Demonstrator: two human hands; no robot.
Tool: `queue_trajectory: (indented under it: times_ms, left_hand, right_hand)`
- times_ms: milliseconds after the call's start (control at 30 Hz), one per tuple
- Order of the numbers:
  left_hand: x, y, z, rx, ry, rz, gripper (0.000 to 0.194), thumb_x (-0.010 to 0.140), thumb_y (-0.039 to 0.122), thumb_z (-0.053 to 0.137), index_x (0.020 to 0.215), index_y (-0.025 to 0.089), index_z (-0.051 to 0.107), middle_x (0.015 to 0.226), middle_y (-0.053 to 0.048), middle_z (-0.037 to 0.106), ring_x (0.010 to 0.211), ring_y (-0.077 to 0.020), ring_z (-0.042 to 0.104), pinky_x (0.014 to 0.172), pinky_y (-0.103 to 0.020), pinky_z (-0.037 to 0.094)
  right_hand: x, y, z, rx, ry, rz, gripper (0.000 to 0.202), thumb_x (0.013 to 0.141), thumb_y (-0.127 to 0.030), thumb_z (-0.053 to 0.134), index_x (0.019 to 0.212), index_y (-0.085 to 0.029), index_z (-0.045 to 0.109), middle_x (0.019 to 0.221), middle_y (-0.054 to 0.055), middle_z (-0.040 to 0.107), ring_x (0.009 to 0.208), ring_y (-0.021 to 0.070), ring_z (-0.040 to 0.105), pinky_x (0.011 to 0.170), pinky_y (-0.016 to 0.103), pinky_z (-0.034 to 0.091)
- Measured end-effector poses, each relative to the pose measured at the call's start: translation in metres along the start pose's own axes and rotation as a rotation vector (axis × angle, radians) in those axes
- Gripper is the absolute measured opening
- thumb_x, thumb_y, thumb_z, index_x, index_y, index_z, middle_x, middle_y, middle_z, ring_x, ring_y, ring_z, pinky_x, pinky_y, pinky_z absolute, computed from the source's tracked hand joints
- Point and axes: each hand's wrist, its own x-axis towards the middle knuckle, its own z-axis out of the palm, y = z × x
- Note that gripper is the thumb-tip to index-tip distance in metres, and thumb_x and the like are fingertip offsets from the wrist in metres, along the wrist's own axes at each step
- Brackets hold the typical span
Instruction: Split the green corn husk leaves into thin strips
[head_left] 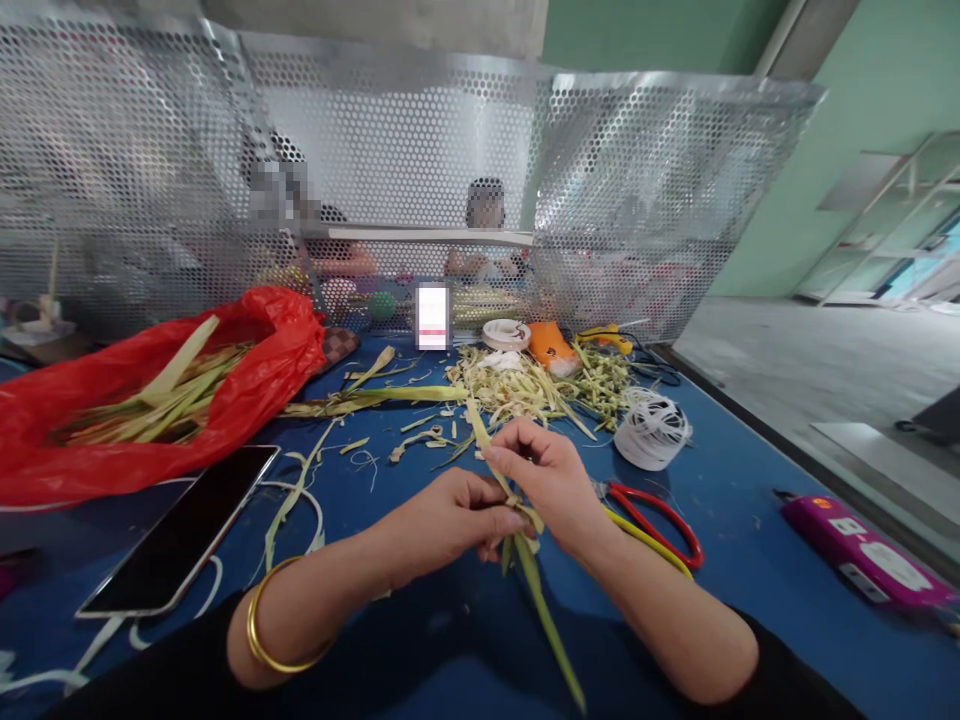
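Above the blue table (420,650), my left hand (457,515) pinches a small folded leaf piece (534,518) between thumb and fingers. From it a long green leaf strip (551,625) hangs down toward the front. My right hand (544,470) is closed on a pale yellow leaf strip (480,425) that rises from the same piece. Part of the folded piece is hidden by my fingers. Red-handled pliers or scissors (664,535), with one yellow handle too, lie beside my right forearm.
A red plastic bag (255,400) of leaves lies left, near a phone (187,540) with a white cable. Behind my hands are leaf scraps (517,390), a tape roll (505,334) and an orange packet (553,345). White string (652,430) and a purple box (862,550) stand right; perforated screens (420,130) stand behind.
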Motion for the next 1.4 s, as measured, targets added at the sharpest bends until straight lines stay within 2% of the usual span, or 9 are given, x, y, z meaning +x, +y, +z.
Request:
queue_trajectory:
  times_ms: [67,167,333,400,533,800,1000,1267,1400]
  left_hand:
    - [0.0,0.0,-0.001,-0.018,0.08,0.001,0.037,0.073,0.05,0.063,0.059,0.015,0.062,0.053,0.002,0.053,0.054,-0.0114,0.05,0.057,-0.024,0.04]
    - [0.0,-0.002,0.0,0.007,0.157,-0.012,0.046,0.074,0.054,0.06,0.049,0.016,0.053,0.049,0.001,0.052,0.054,-0.0128,0.052,0.059,-0.026,0.04]
    - [0.0,-0.004,0.004,0.053,0.062,0.0,0.032,0.077,0.043,0.059,0.061,0.015,0.067,0.051,0.002,0.054,0.051,-0.0104,0.047,0.056,-0.023,0.037]
    - [-0.001,-0.003,0.007,0.068,0.049,-0.002,0.029,0.077,0.035,0.056,0.06,0.015,0.068,0.051,0.002,0.055,0.052,-0.011,0.048,0.057,-0.023,0.037]
    - [-0.004,-0.002,0.011,0.155,0.025,-0.025,0.025,0.075,0.026,0.051,0.065,0.015,0.071,0.055,0.001,0.056,0.053,-0.0118,0.048,0.054,-0.023,0.037]
    - [-0.008,-0.001,0.014,0.271,-0.064,0.011,0.036,0.086,0.038,0.047,0.075,0.014,0.072,0.054,0.003,0.049,0.053,-0.0102,0.045,0.051,-0.02,0.034]
    - [-0.006,-0.006,0.013,0.184,-0.166,0.01,0.03,0.083,0.038,0.054,0.072,0.013,0.068,0.056,0.003,0.048,0.053,-0.0099,0.044,0.052,-0.021,0.033]
    - [-0.006,-0.007,0.012,0.195,-0.159,-0.027,0.026,0.079,0.034,0.058,0.064,0.014,0.065,0.053,0.004,0.047,0.051,-0.0093,0.041,0.05,-0.021,0.03]
    - [-0.006,-0.001,0.009,0.108,-0.095,-0.041,0.029,0.078,0.038,0.059,0.065,0.013,0.067,0.05,0.004,0.049,0.048,-0.0087,0.042,0.05,-0.021,0.033]
  right_hand:
    - [-0.001,0.003,0.002,-0.037,0.078,-0.074,0.015,0.074,-0.026,0.063,0.062,-0.02,0.057,0.062,-0.003,0.048,0.057,0.0113,0.04,0.054,0.025,0.035]
    - [-0.001,0.007,0.005,-0.072,0.12,-0.122,0.016,0.074,-0.024,0.064,0.06,-0.02,0.058,0.064,-0.002,0.05,0.059,0.0119,0.043,0.056,0.025,0.037]
    - [0.0,0.007,0.005,0.007,0.026,0.047,0.016,0.07,-0.029,0.066,0.06,-0.019,0.058,0.058,-0.004,0.048,0.054,0.0108,0.041,0.052,0.025,0.034]
    - [0.0,0.007,0.005,0.039,-0.006,0.081,0.017,0.069,-0.03,0.067,0.06,-0.019,0.058,0.057,-0.004,0.048,0.055,0.0106,0.04,0.052,0.024,0.033]
    - [0.001,0.01,0.005,0.056,0.043,0.097,0.018,0.07,-0.03,0.066,0.06,-0.019,0.057,0.057,-0.005,0.047,0.055,0.0105,0.039,0.053,0.025,0.033]
    - [0.005,0.016,0.0,-0.05,0.203,-0.041,0.016,0.074,-0.028,0.064,0.062,-0.02,0.057,0.062,-0.002,0.052,0.061,0.0129,0.043,0.06,0.027,0.036]
    - [0.008,0.022,-0.002,0.045,0.241,0.018,0.019,0.074,-0.032,0.064,0.063,-0.019,0.056,0.06,-0.003,0.047,0.059,0.0124,0.039,0.057,0.026,0.034]
    - [0.008,0.027,0.003,0.06,0.35,0.006,0.021,0.075,-0.035,0.064,0.064,-0.019,0.056,0.06,-0.003,0.047,0.059,0.0124,0.04,0.058,0.026,0.035]
    - [0.017,0.023,-0.013,-0.133,0.295,-0.081,0.02,0.08,-0.035,0.059,0.067,-0.019,0.06,0.066,0.0,0.054,0.065,0.0151,0.048,0.063,0.028,0.039]
